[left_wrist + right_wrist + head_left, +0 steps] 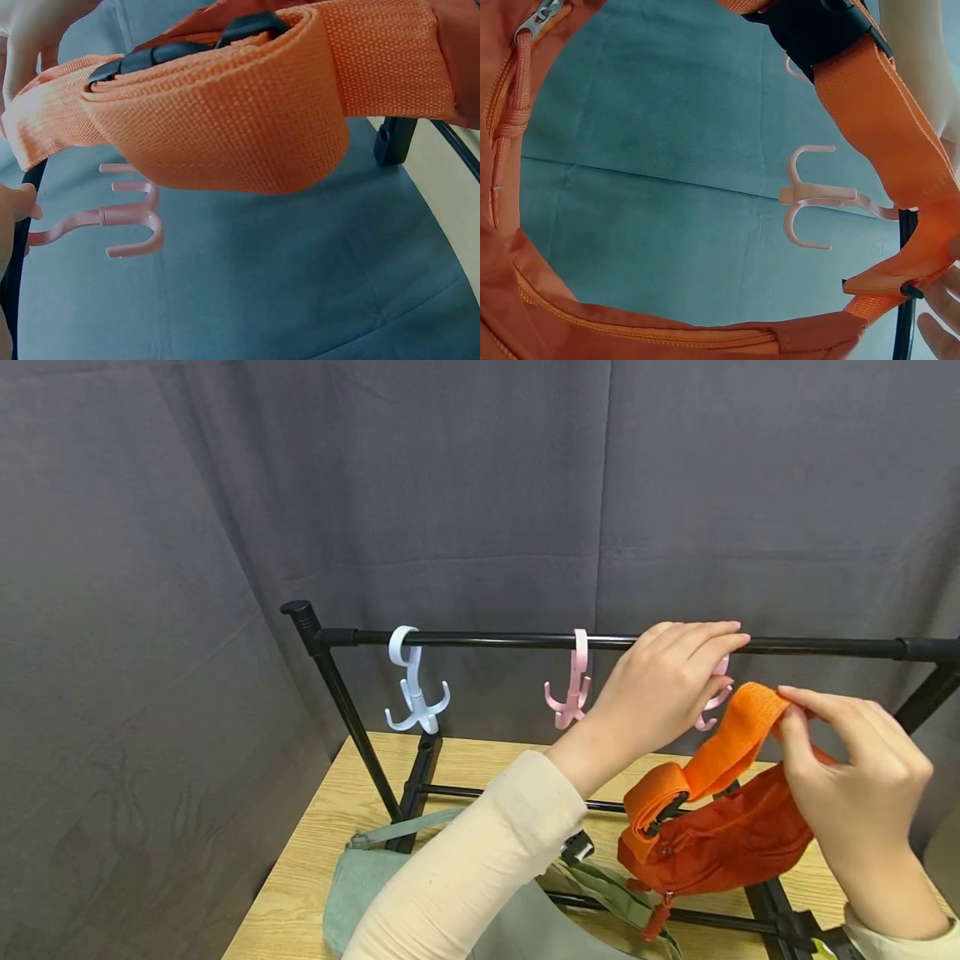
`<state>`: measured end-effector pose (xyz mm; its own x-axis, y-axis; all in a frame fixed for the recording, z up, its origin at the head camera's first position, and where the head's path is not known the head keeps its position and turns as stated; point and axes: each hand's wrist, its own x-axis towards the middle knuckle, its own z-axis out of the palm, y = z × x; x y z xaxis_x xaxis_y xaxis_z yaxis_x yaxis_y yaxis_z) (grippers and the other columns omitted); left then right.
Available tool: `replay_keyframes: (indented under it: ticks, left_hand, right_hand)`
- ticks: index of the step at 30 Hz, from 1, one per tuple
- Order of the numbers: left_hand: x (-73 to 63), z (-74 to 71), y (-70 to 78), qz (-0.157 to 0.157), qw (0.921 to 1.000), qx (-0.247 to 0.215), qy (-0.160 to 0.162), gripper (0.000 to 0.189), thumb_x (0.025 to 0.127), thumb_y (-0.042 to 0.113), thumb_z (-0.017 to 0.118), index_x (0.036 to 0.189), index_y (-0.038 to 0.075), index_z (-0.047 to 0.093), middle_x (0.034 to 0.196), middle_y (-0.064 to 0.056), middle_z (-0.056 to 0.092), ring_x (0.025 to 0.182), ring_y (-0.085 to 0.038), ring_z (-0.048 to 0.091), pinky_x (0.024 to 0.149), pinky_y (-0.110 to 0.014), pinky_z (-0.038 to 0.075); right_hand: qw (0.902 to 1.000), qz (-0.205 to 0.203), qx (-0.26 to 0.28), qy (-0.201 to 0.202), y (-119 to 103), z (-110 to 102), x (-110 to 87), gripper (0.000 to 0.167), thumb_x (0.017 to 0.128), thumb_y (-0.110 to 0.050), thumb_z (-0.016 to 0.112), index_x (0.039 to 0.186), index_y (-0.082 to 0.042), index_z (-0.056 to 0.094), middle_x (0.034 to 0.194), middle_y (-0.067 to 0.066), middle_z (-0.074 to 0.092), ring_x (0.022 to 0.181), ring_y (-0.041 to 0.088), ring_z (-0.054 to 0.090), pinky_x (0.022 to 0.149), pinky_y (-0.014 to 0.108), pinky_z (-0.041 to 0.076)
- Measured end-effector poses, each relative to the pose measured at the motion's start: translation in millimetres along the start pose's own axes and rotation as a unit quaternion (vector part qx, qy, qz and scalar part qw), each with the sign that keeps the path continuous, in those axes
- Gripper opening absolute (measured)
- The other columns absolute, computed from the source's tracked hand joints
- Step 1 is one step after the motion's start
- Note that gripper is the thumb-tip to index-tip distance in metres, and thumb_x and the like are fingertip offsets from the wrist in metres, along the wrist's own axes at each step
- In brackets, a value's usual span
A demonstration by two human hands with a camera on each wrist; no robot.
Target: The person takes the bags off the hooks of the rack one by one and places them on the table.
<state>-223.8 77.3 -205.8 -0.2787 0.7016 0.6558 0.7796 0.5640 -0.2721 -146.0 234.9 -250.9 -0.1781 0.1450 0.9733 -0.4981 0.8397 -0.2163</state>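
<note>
An orange-red waist bag hangs from its bright orange strap, which my right hand pinches between thumb and fingers. The strap makes a loop with a black buckle. My left hand is at the black rail, its fingers over the top, with the right-hand pink hook between fingers and thumb. That hook is partly hidden in the head view; its prongs show in the left wrist view below the strap. The bag is in front of and below the rail.
A blue hook and another pink hook hang on the black rail. Below, a green bag lies on the wooden table, partly behind my left sleeve. The rack's lower bars cross above the table. Grey curtain stands behind.
</note>
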Motion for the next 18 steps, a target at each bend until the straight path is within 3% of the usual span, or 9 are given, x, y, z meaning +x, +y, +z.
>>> replay_keyframes:
  ticks: [8,14,18]
  left_hand:
    - [-1.7,-1.8,-0.3,0.012,0.9999,0.007,-0.004,0.043,0.103,0.03,0.051,0.143,0.014,0.054,0.149,-0.001,0.048,0.135,-0.011,0.045,0.115,-0.024,0.024]
    - [-4.0,-3.9,0.2,0.014,0.9996,0.024,-0.009,0.047,0.103,0.031,0.051,0.146,0.013,0.05,0.153,-0.002,0.042,0.14,-0.012,0.038,0.118,-0.027,0.018]
    - [-4.8,-3.1,-2.2,0.016,0.9998,0.008,-0.01,0.047,0.102,0.029,0.052,0.146,0.013,0.05,0.153,-0.002,0.043,0.141,-0.013,0.038,0.12,-0.028,0.011]
  right_hand:
    - [0.9999,-0.015,-0.006,-0.001,5,-11,-7.2,0.027,0.092,-0.016,0.06,0.092,0.005,0.076,0.076,0.024,0.067,0.066,0.04,0.053,0.086,0.003,0.035]
    - [0.9996,-0.025,-0.015,-0.004,8,-17,-12.6,0.027,0.092,-0.019,0.061,0.094,0.003,0.077,0.076,0.023,0.068,0.064,0.04,0.053,0.085,0.003,0.033]
    - [0.9995,-0.027,-0.015,-0.004,7,-18,-14.8,0.027,0.093,-0.018,0.061,0.093,0.003,0.077,0.075,0.023,0.067,0.064,0.04,0.053,0.085,0.003,0.033]
